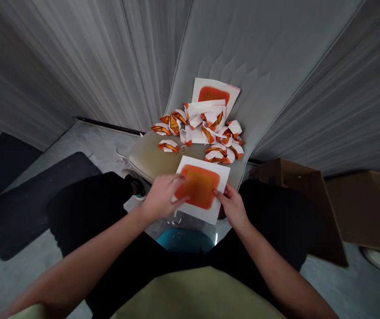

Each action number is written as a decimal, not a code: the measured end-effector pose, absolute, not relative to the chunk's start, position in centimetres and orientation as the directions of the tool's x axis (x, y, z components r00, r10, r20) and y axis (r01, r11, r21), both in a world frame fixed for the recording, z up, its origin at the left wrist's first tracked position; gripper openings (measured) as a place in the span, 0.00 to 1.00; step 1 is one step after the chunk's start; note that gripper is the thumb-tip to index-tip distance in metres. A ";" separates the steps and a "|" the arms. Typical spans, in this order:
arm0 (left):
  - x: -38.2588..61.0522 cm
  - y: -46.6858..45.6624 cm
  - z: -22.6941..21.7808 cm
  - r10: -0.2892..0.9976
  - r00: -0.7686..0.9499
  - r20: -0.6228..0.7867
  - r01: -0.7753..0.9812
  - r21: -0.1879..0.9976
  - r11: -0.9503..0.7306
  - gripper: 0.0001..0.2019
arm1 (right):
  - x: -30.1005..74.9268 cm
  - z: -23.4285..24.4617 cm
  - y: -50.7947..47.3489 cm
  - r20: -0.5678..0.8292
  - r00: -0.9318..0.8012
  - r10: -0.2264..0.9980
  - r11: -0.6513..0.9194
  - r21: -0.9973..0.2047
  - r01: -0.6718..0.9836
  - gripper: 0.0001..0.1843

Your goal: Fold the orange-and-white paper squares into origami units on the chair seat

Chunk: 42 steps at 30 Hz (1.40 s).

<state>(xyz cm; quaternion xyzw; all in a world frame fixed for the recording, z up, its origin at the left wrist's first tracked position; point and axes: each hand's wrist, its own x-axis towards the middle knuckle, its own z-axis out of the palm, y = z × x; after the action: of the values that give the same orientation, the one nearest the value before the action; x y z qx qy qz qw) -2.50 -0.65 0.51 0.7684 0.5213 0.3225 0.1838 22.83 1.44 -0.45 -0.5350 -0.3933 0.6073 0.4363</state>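
1. The square paper sheet (pixel 200 188), white with an orange centre, lies flat and unfolded between my hands. Its far part is over the front edge of the tan padded seat (pixel 150 157) and its near corner hangs off the edge towards me.
2. My left hand (pixel 161 197) grips the sheet's left edge, with the fingers laid on top over the orange area. The thumb is hidden.
3. My right hand (pixel 233 204) pinches the right edge with the fingertips. The hands are apart, one on each side of the sheet.
4. No crease shows in this sheet, so I judge that its folding has not begun.
5. Just beyond my hands is a pile of folded pieces (pixel 206 128) in the same orange and white, roughly a dozen. A single folded piece (pixel 168 145) sits apart, beyond my left hand. I count these as finished.
6. Behind the pile, a second flat sheet (pixel 213 92) leans against the grey backing. It is unfolded and, in my judgement, remaining stock.
7. A cardboard box (pixel 296 186) stands open well to the right of my right hand.
8. A dark mat (pixel 33 195) lies on the floor well to the left of my left hand.
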 end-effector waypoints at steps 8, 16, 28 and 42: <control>-0.5 -6.2 -3.8 0.840 0.439 0.318 0.848 0.162 -0.505 0.16 | 22.6 -0.2 -0.4 -0.384 0.034 0.923 -0.378 -0.919 -0.113 0.36; -4.9 -4.7 -2.9 0.761 0.457 0.460 0.789 0.186 -0.586 0.09 | 25.5 -1.2 -2.7 0.144 0.087 0.986 0.087 -0.880 0.467 0.32; -4.9 -5.3 -2.0 0.846 0.211 0.489 0.810 0.397 -0.432 0.09 | 23.9 -2.7 -5.0 0.279 -0.470 0.838 0.546 -0.461 0.700 0.21; -3.9 -6.6 -3.6 0.852 0.136 0.506 0.739 0.521 -0.427 0.11 | 26.3 1.7 -1.6 0.334 -0.464 0.820 0.572 -0.497 0.653 0.28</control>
<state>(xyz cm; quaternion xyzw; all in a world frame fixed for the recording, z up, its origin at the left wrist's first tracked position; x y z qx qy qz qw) -3.95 -6.60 -3.56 0.7503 0.5301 0.3883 0.0727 26.33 -1.56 1.69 -0.4374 -0.8422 0.1512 0.2766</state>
